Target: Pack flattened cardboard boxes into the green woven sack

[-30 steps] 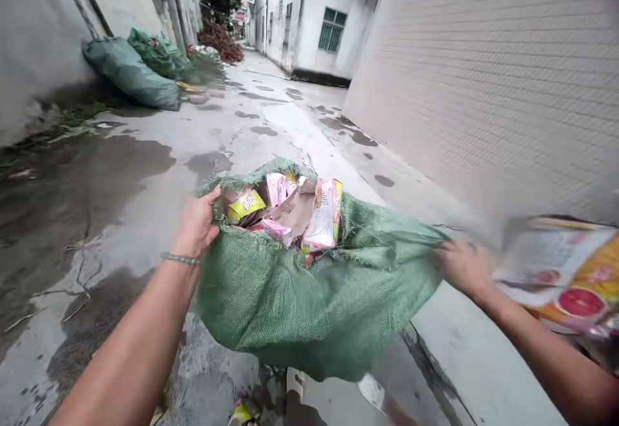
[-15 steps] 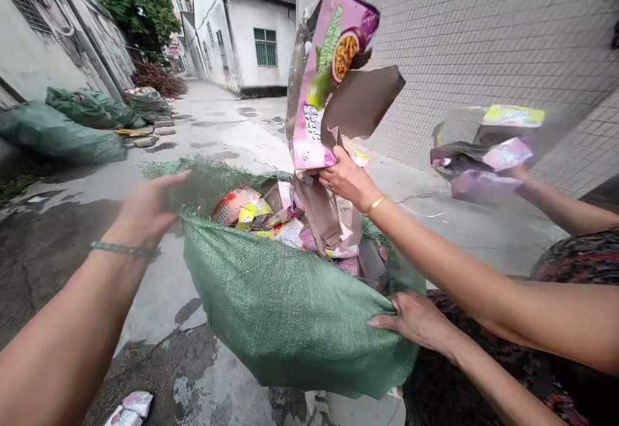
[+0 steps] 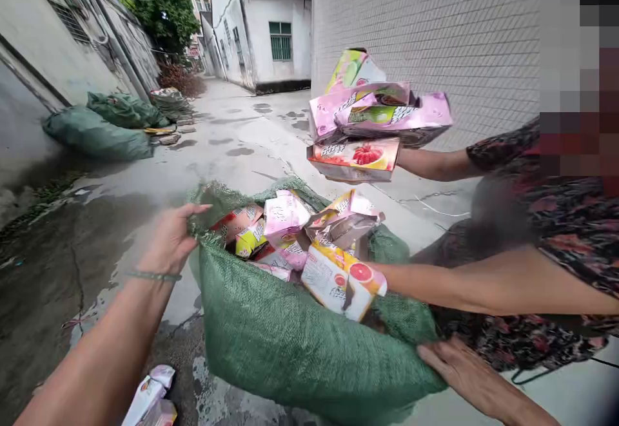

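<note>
A green woven sack (image 3: pixel 300 355) stands open in front of me, filled with flattened colourful cartons (image 3: pixel 285 226). My left hand (image 3: pixel 171 239) grips the sack's left rim, fingers curled over the edge. My right hand (image 3: pixel 459 368) presses on the sack's right side at the lower right, fingers stretched along the fabric. A second person in a dark floral top (image 3: pixel 541 220) stands to the right. One of that person's arms pushes an orange-and-white carton (image 3: pixel 338 281) into the sack, and the other holds a stack of pink cartons (image 3: pixel 372 123) above it.
Wet concrete lane (image 3: pixel 232 142) runs ahead between a tiled wall (image 3: pixel 435 33) on the right and grey walls on the left. More full green sacks (image 3: pixel 97 133) lie against the left wall. Loose cartons (image 3: pixel 149 400) lie on the ground by my left arm.
The other person dropped the tall pink carton into the sack and now pushes an orange one in, with the stack brought above the sack. My left hand closed on the rim.
</note>
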A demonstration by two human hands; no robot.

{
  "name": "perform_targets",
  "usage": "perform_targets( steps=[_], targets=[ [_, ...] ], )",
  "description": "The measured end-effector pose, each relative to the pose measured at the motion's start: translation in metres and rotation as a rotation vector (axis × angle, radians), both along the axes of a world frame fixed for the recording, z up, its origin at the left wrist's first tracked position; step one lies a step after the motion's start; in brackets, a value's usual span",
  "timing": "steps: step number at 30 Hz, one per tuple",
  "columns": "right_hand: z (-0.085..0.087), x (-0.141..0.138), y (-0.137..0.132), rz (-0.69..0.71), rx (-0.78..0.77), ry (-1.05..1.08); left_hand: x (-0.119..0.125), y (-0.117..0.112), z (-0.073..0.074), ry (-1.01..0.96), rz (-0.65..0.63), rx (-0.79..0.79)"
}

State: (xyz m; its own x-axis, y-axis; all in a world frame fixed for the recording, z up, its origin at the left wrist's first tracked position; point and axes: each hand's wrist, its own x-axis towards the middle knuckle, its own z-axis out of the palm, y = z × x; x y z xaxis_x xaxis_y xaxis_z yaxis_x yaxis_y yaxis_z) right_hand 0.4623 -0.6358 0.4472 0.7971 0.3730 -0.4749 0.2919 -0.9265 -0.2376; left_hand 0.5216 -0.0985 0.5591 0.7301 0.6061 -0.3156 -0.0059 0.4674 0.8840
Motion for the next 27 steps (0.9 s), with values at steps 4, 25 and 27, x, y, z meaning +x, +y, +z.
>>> perform_targets(
  steps=[4, 25, 27],
  targets=[
    [-0.009, 0.003, -0.007, 0.036, -0.043, -0.222, -0.024, 0.005, -0.002, 0.033, -0.009, -0.006],
    [0.070, 0.065, 0.166, -0.055, 0.722, -1.194, -0.097, -0.050, -0.034, 0.029, 0.260, -0.332],
    [0.093, 0.121, 0.203, -0.012, 0.520, -1.096, -0.102, -0.053, -0.037, 0.029, 0.272, -0.341]
  ],
)
